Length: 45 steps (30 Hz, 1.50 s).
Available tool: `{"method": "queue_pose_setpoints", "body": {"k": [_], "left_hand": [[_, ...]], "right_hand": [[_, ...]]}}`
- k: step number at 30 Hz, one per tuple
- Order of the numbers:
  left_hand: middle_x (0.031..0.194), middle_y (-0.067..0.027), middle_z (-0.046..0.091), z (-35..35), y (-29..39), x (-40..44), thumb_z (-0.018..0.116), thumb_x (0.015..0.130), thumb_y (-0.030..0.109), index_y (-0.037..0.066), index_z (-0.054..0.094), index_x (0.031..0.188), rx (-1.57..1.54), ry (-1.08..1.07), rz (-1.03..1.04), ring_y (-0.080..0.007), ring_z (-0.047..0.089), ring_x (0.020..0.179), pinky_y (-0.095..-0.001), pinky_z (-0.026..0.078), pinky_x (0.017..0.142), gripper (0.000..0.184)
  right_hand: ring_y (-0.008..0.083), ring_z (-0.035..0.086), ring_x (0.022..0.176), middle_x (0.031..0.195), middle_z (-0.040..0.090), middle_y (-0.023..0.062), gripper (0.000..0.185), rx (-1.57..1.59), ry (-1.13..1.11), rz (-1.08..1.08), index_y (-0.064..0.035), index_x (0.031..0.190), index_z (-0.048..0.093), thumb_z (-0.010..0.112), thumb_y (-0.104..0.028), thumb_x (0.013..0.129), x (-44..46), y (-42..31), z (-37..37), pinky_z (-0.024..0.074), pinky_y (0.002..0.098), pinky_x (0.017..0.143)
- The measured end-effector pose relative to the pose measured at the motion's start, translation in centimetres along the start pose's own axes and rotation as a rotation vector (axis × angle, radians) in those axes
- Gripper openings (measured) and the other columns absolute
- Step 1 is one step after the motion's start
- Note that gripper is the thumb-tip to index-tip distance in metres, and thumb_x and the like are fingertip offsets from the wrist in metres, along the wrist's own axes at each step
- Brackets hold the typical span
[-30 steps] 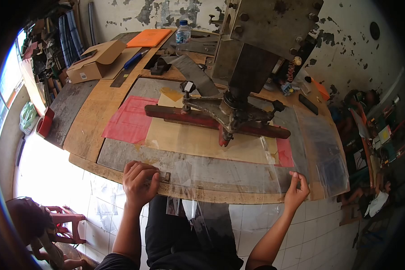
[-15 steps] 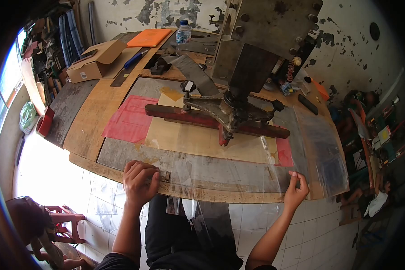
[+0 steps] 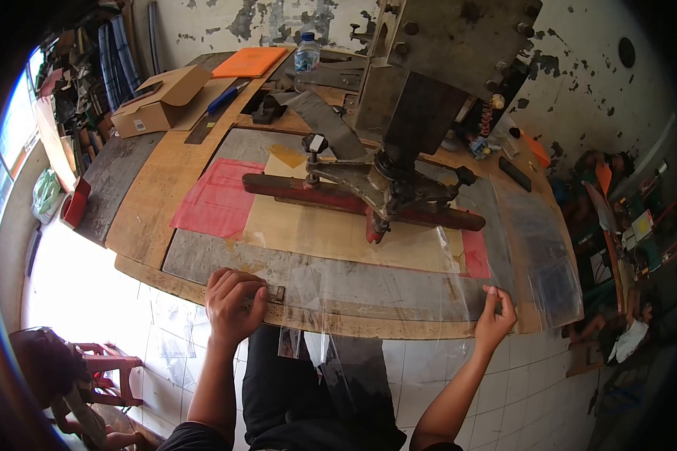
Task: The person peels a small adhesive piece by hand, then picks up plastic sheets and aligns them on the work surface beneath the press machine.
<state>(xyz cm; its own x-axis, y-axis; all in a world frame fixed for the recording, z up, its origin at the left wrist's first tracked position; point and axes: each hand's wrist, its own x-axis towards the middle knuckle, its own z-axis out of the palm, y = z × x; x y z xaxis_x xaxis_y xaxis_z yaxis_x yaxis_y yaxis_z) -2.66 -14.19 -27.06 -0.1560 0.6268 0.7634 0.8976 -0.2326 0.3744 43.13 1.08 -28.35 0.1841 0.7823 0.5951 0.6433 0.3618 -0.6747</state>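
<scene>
My left hand (image 3: pixel 235 304) rests at the table's front edge with its fingers curled, beside a small metal piece (image 3: pixel 280 294); what it holds, if anything, is hidden. At the front right, my right hand (image 3: pixel 496 316) pinches the edge of a clear plastic sheet (image 3: pixel 399 301). The sheet spreads between the hands and hangs over the front edge. Behind it, the red bar (image 3: pixel 429 218) of a metal press (image 3: pixel 390 180) sits over a cream sheet (image 3: pixel 338 244), with pink sheets (image 3: pixel 214 199) at either side.
On the table (image 3: pixel 143 214) are a cardboard box (image 3: pixel 162 101), an orange folder (image 3: pixel 250 63), a bottle (image 3: pixel 306 60) and clear plastic (image 3: pixel 549 263) at the right. A person sits at the lower left near a red stool (image 3: pixel 116 368); other people are at the far right.
Both hands and the plastic sheet stay in place. Only a person in the background at the far right has shifted slightly.
</scene>
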Motion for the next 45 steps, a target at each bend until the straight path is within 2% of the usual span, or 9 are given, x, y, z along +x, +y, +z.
{"method": "queue_pose_setpoints", "body": {"k": [7,9,33,45], "left_hand": [[0.087,-0.0028,0.076,-0.14,0.07,0.11,0.078,0.085,0.006,0.009,0.071,0.084,-0.013,-0.004,0.000,-0.0240,0.071,0.080,-0.0418,0.053,0.087,0.008],[0.087,-0.0026,0.076,-0.08,0.08,0.00,0.078,0.085,0.006,0.010,0.071,0.084,-0.012,-0.002,-0.002,-0.0238,0.071,0.080,-0.0415,0.053,0.087,0.008],[0.087,-0.0038,0.075,-0.14,-0.10,-0.09,0.079,0.085,0.006,0.009,0.070,0.084,-0.031,-0.002,-0.001,-0.0242,0.071,0.080,-0.0405,0.052,0.084,0.009],[0.088,-0.0055,0.076,-0.21,-0.03,-0.47,0.078,0.086,0.008,0.008,0.072,0.084,-0.037,0.007,-0.032,-0.0284,0.071,0.082,-0.0424,0.053,0.084,0.006]], "right_hand": [[0.0176,0.072,0.092,0.099,0.081,0.0105,0.023,-0.005,-0.006,0.002,0.0038,0.103,0.075,0.067,-0.017,0.109,0.00,-0.29,-0.04,0.0545,0.0344,0.090],[0.0191,0.070,0.085,0.097,0.080,0.0093,0.018,-0.014,0.019,-0.036,0.0026,0.102,0.076,0.068,-0.013,0.107,0.05,-0.30,0.10,0.0549,0.0344,0.083],[0.0176,0.068,0.084,0.096,0.080,0.0100,0.021,0.004,0.021,-0.030,0.0039,0.102,0.075,0.068,-0.015,0.108,-0.02,-0.12,0.08,0.0539,0.0343,0.083],[0.0179,0.070,0.084,0.095,0.081,0.0101,0.021,0.040,0.031,-0.022,0.0036,0.101,0.076,0.069,-0.015,0.107,0.09,0.24,0.13,0.0545,0.0341,0.083]]}}
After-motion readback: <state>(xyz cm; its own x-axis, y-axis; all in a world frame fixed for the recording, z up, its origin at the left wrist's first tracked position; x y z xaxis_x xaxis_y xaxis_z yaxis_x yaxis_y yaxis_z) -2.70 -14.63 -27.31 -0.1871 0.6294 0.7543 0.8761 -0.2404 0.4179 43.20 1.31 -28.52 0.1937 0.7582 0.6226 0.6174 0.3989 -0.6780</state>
